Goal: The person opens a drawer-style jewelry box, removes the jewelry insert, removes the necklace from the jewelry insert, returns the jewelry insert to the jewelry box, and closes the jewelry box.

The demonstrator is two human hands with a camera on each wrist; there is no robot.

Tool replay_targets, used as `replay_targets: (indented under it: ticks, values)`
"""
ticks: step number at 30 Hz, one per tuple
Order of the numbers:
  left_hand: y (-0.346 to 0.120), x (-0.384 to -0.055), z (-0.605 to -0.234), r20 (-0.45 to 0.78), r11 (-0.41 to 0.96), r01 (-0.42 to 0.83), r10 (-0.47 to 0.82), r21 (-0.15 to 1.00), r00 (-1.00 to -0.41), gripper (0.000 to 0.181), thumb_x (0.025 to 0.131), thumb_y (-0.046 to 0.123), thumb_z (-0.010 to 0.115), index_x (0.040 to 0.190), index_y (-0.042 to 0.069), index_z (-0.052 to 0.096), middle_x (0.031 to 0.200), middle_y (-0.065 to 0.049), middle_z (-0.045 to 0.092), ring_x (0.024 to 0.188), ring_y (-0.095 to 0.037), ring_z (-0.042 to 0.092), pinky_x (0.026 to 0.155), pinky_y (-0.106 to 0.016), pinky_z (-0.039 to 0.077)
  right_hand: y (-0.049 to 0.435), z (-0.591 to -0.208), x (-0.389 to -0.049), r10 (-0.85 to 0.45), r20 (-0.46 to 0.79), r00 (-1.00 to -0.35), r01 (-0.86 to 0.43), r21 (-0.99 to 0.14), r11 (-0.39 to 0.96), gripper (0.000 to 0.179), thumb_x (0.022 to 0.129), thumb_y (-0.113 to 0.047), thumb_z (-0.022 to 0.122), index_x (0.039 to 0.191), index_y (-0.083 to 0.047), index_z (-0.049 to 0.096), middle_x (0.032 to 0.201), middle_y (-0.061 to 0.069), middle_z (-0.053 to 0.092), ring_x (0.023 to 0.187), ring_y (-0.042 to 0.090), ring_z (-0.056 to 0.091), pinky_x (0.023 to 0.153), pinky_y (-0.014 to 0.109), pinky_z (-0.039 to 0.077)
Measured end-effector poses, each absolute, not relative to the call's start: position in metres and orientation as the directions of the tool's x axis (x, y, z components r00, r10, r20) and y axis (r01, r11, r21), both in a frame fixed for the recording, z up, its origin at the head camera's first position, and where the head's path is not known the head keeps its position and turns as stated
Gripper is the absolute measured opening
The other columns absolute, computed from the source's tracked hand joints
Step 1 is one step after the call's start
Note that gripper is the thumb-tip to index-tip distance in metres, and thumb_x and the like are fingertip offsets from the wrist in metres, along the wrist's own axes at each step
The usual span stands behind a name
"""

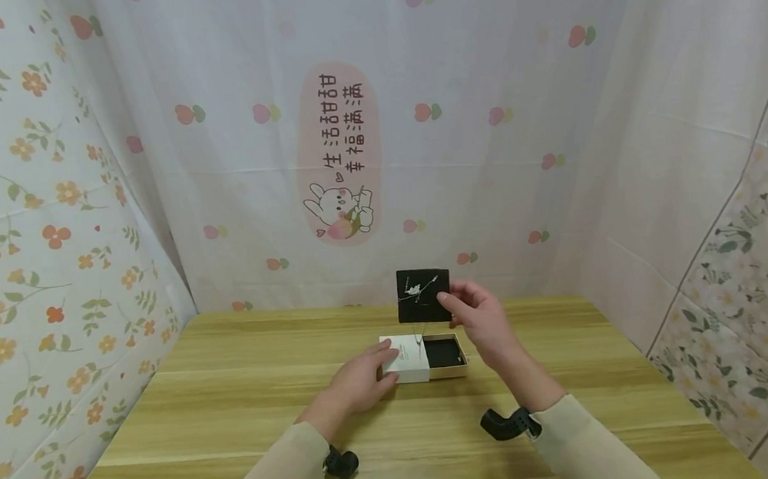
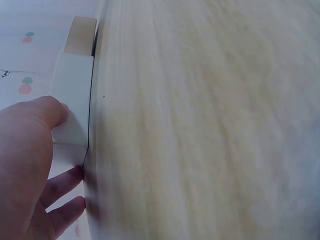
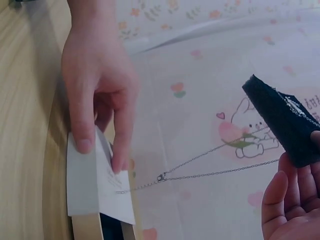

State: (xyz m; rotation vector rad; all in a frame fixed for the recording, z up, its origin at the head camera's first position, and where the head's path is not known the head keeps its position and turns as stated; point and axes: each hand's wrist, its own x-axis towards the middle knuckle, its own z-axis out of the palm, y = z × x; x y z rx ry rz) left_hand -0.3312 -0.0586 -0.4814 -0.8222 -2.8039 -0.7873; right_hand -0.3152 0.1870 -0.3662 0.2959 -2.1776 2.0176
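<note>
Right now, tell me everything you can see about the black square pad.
The black pad is a thick square that looks like foam or felt. A silver chain with a pale ornament lies across its face, and chain hangs below it. The right hand pinches its right edge, holding it roughly upright in the air above the partly open box.

Wood-grained tabletop [image 1: 234,416] sweeping back to the far white curtain [image 1: 225,178], and there's a rabbit print [image 1: 336,199] on it! Orange-flowered cloth [image 1: 32,265] hanging left, paler leafy cloth [image 1: 765,303] over on the right.
</note>
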Motion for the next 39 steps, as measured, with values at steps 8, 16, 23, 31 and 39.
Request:
replay_targets:
  ticks: [8, 16, 23, 31, 39]
  values:
    - [-0.058, -0.334, -0.481, 0.239, 0.73, 0.537, 0.481, 0.423, -0.843, 0.047, 0.107, 0.023, 0.071, 0.152, 0.01, 0.063, 0.164, -0.018, 0.054, 0.142, -0.039, 0.063, 0.117, -0.055, 0.055, 0.181, -0.367, -0.312, -0.057, 0.263, -0.963, -0.266, -0.962, 0.054, 0.025, 0.109, -0.016, 0.069, 0.127, 0.002, 0.068, 0.102, -0.008, 0.07, 0.095, 0.015, 0.06, 0.076, 0.025, 0.058]
    - [-0.059, -0.336, -0.482, 0.238, 0.722, 0.552, 0.5, 0.417, -0.833, 0.054, 0.108, 0.025, 0.071, 0.157, 0.008, 0.057, 0.166, -0.021, 0.05, 0.138, -0.039, 0.067, 0.115, -0.055, 0.056, 0.175, -0.364, -0.308, -0.068, 0.259, -0.963, -0.261, -0.965, 0.03, 0.026, 0.108, -0.015, 0.07, 0.127, 0.002, 0.068, 0.103, -0.007, 0.07, 0.096, 0.015, 0.06, 0.076, 0.025, 0.058]
    - [-0.067, -0.334, -0.478, 0.198, 0.725, 0.472, 0.435, 0.501, -0.879, 0.071, 0.109, 0.036, 0.069, 0.168, 0.009, 0.043, 0.174, -0.02, 0.04, 0.146, -0.042, 0.059, 0.119, -0.059, 0.052, 0.172, -0.366, -0.306, -0.076, 0.261, -0.962, -0.262, -0.965, 0.016, 0.026, 0.108, -0.014, 0.07, 0.127, 0.003, 0.068, 0.101, -0.007, 0.069, 0.094, 0.016, 0.059, 0.076, 0.026, 0.058]
    - [-0.076, -0.326, -0.444, 0.347, 0.697, 0.448, 0.293, 0.56, -0.891, 0.054, 0.111, 0.028, 0.066, 0.16, 0.007, 0.055, 0.161, -0.016, 0.055, 0.14, -0.038, 0.065, 0.111, -0.058, 0.058, 0.17, -0.368, -0.303, -0.098, 0.269, -0.958, -0.27, -0.963, -0.002, 0.027, 0.108, -0.014, 0.07, 0.127, 0.005, 0.067, 0.102, -0.007, 0.07, 0.094, 0.016, 0.059, 0.077, 0.027, 0.058]
    - [-0.083, -0.313, -0.4, 0.587, 0.561, 0.591, 0.217, 0.579, -0.78, 0.048, 0.107, 0.015, 0.068, 0.153, 0.005, 0.06, 0.143, -0.02, 0.067, 0.117, -0.033, 0.077, 0.097, -0.052, 0.065, 0.17, -0.37, -0.303, -0.099, 0.267, -0.959, -0.268, -0.964, -0.005, 0.029, 0.109, -0.015, 0.069, 0.13, 0.005, 0.067, 0.101, -0.007, 0.07, 0.094, 0.015, 0.059, 0.078, 0.027, 0.058]
